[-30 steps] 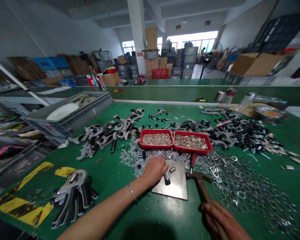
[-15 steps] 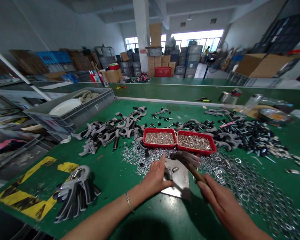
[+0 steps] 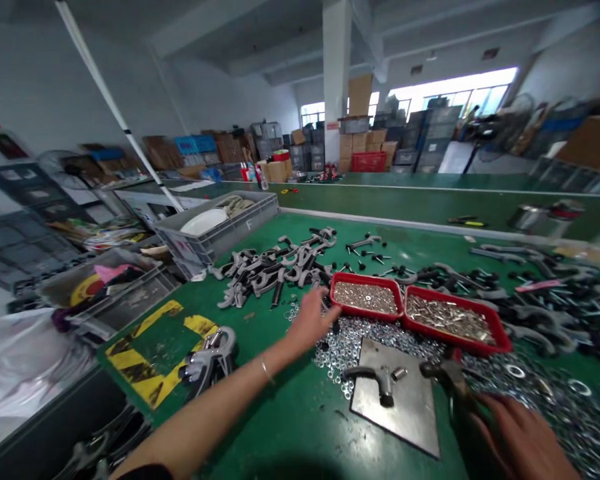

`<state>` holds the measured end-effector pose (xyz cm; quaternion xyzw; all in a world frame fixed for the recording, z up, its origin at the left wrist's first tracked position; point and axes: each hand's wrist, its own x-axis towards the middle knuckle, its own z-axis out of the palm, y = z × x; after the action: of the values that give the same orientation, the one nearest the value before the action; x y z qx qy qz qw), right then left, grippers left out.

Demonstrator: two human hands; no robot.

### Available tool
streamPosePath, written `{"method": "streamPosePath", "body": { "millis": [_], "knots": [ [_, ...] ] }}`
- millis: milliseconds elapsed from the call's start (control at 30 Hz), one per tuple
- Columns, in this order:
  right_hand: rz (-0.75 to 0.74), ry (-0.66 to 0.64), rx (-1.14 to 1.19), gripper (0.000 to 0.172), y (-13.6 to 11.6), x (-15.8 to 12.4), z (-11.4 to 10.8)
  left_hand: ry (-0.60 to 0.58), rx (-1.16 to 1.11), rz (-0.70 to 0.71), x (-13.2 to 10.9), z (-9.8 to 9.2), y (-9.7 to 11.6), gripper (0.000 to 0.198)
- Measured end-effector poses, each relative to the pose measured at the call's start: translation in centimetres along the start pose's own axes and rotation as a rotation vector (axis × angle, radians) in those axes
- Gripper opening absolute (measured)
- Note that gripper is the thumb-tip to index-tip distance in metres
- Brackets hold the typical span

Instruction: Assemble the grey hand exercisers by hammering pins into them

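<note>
left hand (image 3: 311,319): leaving metal plate (image 3: 411,421), now reaching by red tray (image 3: 367,313), fingers apart
right hand (image 3: 525,430): clamping lowered hammer (image 3: 453,382), right of plate
curved handle (image 3: 383,383): lying on smooth plate beside coiled spring (image 3: 398,373)

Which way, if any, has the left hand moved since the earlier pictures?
Yes. Against the left red tray, the left hand has moved leftward and farther forward, from over the metal plate to near the tray's left end.
</note>
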<state>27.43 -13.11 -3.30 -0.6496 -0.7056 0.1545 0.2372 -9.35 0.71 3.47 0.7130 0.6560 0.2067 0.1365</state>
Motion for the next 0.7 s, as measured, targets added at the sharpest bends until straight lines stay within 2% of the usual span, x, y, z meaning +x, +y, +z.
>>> {"method": "streamPosePath", "body": {
  "millis": [67,133,200,300,400,533,600,667,700],
  "knots": [
    [-0.217,0.012,-0.053,0.041,-2.5,1.7,0.7,0.060,0.062,-0.179,4.4,-2.7,-2.9,0.043],
    [-0.310,-0.083,-0.072,0.040,-5.5,3.8,1.9,0.058,0.081,-0.286,8.0,-3.8,-5.6,0.039],
    [-0.320,-0.149,-0.129,0.040,-7.8,5.8,3.0,0.032,0.073,-0.361,10.0,-3.6,-7.7,0.037],
    [-0.315,-0.232,-0.191,0.022,-9.0,7.2,3.7,0.000,0.032,-0.427,10.9,-2.2,-9.5,0.035],
    [-0.248,-0.222,-0.082,0.018,-8.6,6.3,3.0,-0.032,-0.054,-0.467,11.1,-1.9,-10.1,0.032],
    [-0.075,-0.066,0.203,0.023,-7.8,3.5,1.6,-0.042,-0.249,-0.450,10.2,-3.9,-9.2,0.037],
    [-0.002,-0.011,0.357,0.026,-7.8,2.1,1.2,-0.020,-0.360,-0.370,8.0,-4.7,-7.6,0.043],
    [0.068,0.006,0.553,0.028,-8.3,0.9,1.1,-0.046,-0.533,-0.234,4.1,-4.6,-5.2,0.038],
    [0.114,0.007,0.667,0.029,-8.7,0.3,1.0,-0.097,-0.698,-0.134,1.7,-4.3,-3.7,0.032]
  ]
}}
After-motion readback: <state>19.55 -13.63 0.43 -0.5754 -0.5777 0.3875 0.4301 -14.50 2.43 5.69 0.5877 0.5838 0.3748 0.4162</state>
